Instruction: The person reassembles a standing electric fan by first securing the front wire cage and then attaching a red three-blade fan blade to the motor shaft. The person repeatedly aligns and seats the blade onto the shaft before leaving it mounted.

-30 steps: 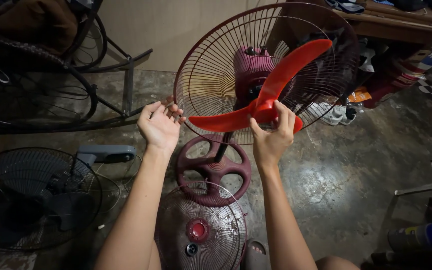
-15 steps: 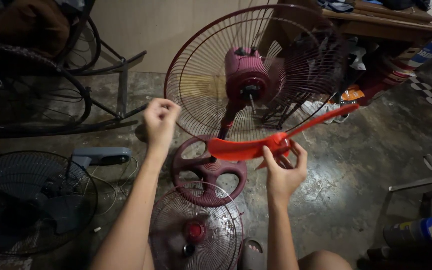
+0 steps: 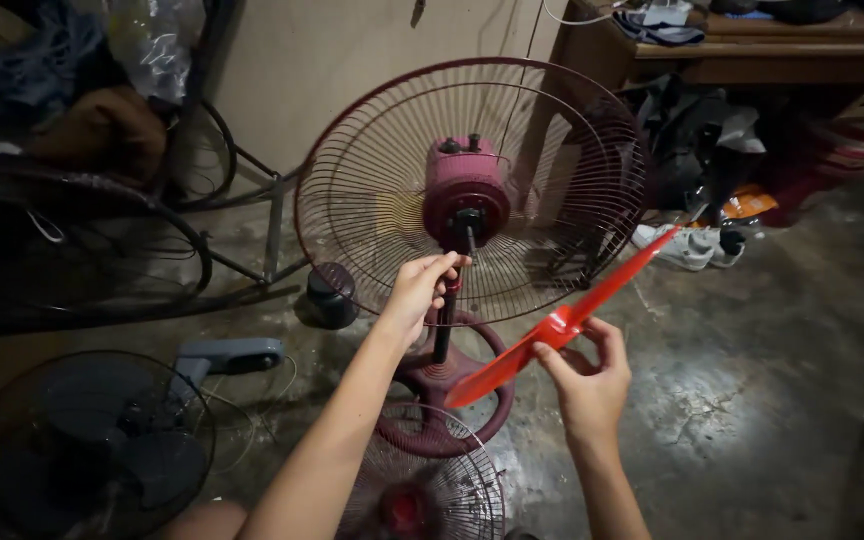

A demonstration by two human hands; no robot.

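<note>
The red three-bladed plastic fan blade (image 3: 564, 322) sits right of centre in the frame, detached from the fan and tilted steeply so it shows nearly edge-on. It is judged light, thin and somewhat flexible; the blade tips could crack under side load, so the hub is the proper grip point. The right hand (image 3: 592, 385) is closed on that hub from below, thumb and fingers curled around it. The left hand (image 3: 420, 287), at centre frame, is loosely closed with its fingertips at the metal shaft below the maroon motor housing (image 3: 465, 197), in front of the maroon wire rear guard (image 3: 352, 200). A detached maroon front grille (image 3: 422, 490) lies at bottom centre.
</note>
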